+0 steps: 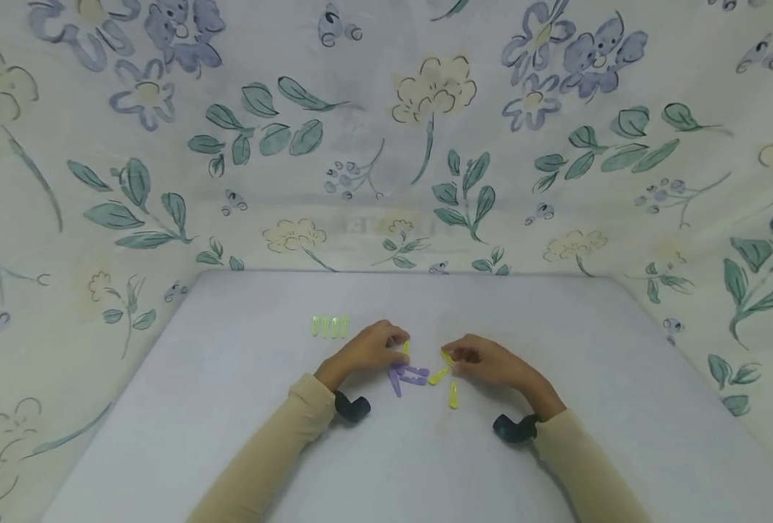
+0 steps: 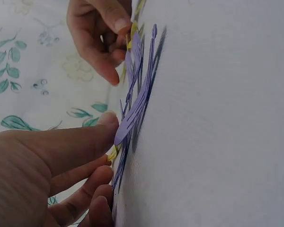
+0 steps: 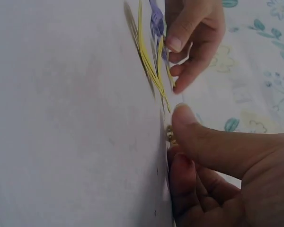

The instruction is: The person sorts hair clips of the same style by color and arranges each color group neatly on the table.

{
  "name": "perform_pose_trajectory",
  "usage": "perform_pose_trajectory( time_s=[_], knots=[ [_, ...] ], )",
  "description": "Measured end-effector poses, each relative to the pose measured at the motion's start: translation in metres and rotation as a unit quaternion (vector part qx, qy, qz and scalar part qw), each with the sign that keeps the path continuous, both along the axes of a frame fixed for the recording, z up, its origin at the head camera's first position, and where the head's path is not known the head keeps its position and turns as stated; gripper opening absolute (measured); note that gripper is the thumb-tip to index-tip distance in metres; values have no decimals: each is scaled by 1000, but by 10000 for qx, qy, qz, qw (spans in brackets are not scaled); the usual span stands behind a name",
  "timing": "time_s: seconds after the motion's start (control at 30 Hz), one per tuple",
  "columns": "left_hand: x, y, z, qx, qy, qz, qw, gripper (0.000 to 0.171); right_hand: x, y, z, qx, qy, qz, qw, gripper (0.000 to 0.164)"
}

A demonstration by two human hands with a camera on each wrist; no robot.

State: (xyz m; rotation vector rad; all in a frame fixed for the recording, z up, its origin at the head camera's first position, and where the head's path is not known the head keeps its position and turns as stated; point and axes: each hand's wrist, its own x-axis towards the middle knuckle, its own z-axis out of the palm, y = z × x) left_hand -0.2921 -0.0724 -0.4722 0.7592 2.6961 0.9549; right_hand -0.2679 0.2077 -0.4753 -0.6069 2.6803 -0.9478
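My left hand (image 1: 370, 347) pinches a yellow snap hair clip (image 1: 406, 350) between thumb and fingers, just above several purple hair clips (image 1: 415, 379) lying in a loose cluster. In the left wrist view one purple clip (image 2: 135, 113) passes close by the thumb tip, and a bit of yellow (image 2: 113, 153) shows under it. Across from it, my right hand (image 1: 487, 362) holds another yellow clip (image 1: 447, 357) at its fingertips, mostly hidden by the fingers in the right wrist view. Two more yellow clips (image 1: 453, 395) lie on the table beside that hand.
Several light green hair clips (image 1: 330, 327) stand in a neat row on the white table (image 1: 399, 465), left of and beyond the left hand. A floral-patterned cloth (image 1: 373, 145) rises behind and at both sides of the table. Each wrist carries a small black camera (image 1: 352, 408).
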Motion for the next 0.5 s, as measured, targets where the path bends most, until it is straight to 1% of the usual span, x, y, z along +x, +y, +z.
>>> perform_pose_trajectory(
  time_s=[0.13,0.23,0.4,0.5],
  knots=[
    [-1,1,-3,26,-104,37,9999,44,2,2,-1,-86,-13,72,9999,36],
    [-1,2,-3,4,-74,8,10000,40,2,1,-3,-133,14,-22,9999,37],
    [2,2,-2,58,75,-48,9999,38,0,-1,-6,-211,65,-135,9997,37],
    [3,1,-1,154,274,-131,9994,38,0,-2,-7,-246,112,-129,9996,36]
  ],
)
